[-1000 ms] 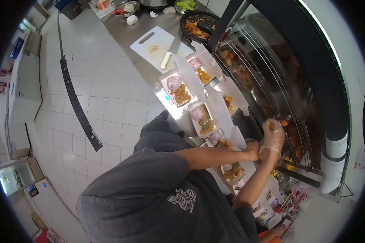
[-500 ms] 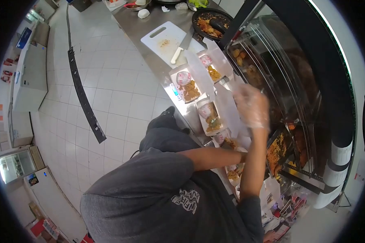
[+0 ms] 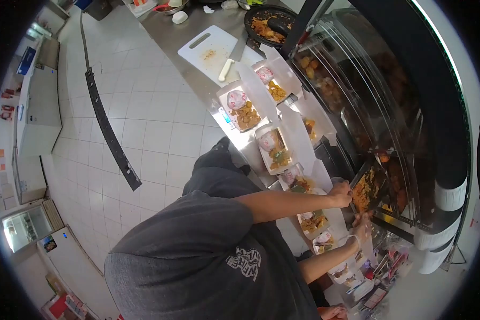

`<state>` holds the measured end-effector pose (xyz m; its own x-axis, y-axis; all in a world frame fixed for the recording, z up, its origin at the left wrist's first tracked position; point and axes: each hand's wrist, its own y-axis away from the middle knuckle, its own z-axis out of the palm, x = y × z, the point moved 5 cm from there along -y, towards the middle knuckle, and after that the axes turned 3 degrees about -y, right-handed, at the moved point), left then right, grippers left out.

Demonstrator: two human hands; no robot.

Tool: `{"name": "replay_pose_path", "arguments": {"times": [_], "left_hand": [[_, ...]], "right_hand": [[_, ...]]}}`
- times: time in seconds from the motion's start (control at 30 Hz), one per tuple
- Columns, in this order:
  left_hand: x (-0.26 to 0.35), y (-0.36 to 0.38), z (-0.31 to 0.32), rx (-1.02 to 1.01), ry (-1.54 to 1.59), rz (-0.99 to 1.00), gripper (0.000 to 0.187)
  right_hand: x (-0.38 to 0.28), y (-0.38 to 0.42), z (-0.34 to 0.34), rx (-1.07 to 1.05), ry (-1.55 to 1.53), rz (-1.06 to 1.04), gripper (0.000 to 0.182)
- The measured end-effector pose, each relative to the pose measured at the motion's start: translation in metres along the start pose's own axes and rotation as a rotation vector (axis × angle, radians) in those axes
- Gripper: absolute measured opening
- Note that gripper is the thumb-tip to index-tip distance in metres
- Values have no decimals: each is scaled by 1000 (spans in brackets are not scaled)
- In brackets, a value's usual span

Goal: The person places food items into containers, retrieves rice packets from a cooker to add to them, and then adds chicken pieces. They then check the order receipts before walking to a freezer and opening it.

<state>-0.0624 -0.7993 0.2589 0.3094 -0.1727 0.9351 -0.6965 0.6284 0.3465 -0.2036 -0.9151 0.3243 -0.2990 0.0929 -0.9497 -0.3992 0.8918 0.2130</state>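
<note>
My left hand (image 3: 341,195) is closed at the near edge of a dark tray (image 3: 357,186) of orange, crumbly food at the front of the glass display case. At the tray's lower end, my right hand (image 3: 363,226), in a clear plastic glove, has its fingers curled on the rim. Part of each grip is hidden. Beside my arms stand open white meal boxes in rows. One box (image 3: 279,169) holds a paper-wrapped ball and brown pieces with something green; another box (image 3: 312,217) lies just below my left forearm.
A white cutting board (image 3: 201,60) with a knife (image 3: 231,63) lies on the steel counter, beside a black pan (image 3: 268,39) of food. The glass case (image 3: 376,74) borders the right. Another person's hand (image 3: 333,311) shows at the bottom, near packets and papers.
My gloved right hand has moved from above the boxes down to the tray's lower end. My left hand, hidden behind the right arm before, now shows at the tray. A box with orange food is uncovered.
</note>
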Motion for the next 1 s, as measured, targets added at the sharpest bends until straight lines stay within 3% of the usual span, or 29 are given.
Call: {"name": "replay_pose_path", "arguments": {"times": [0.23,0.27,0.33,0.37,0.4,0.43,0.47,0.5,0.63,0.7,0.77,0.83,0.9,1.0], "left_hand": [[0,0,1,21,13,-11,22],[-13,-6,2,6,7,-8,22],[-19,-16,15,204,-344,345,20],[1,0,5,127,-279,212,19],[25,13,-10,39,-225,83,18],[-15,-23,11,13,-130,73,18],[-30,-41,19,-75,7,9,23],[-17,-34,15,-4,212,43,29],[-1,-49,15,24,149,77,37],[10,-47,-1,42,137,63,40],[26,-28,-19,-178,80,74,40],[43,10,-50,-303,185,32,24],[49,41,-94,-395,140,18,19],[46,81,-167,-413,71,-16,22]], "right_hand": [[69,-23,-26,135,-6,324,30],[54,-6,-5,150,-158,285,32],[71,-26,1,19,-168,318,27],[59,-16,12,75,-161,390,25],[59,-19,19,-3,-251,341,22],[61,-21,13,67,-145,314,18],[58,-23,16,59,-257,282,17],[61,-31,21,58,-369,267,17],[17,-43,55,106,-692,185,18],[20,-73,61,33,-764,211,18],[24,-96,67,-51,-819,244,18],[27,-109,69,-101,-702,287,16],[23,-102,75,-39,-703,295,16],[-3,-62,80,31,-444,127,18]]}}
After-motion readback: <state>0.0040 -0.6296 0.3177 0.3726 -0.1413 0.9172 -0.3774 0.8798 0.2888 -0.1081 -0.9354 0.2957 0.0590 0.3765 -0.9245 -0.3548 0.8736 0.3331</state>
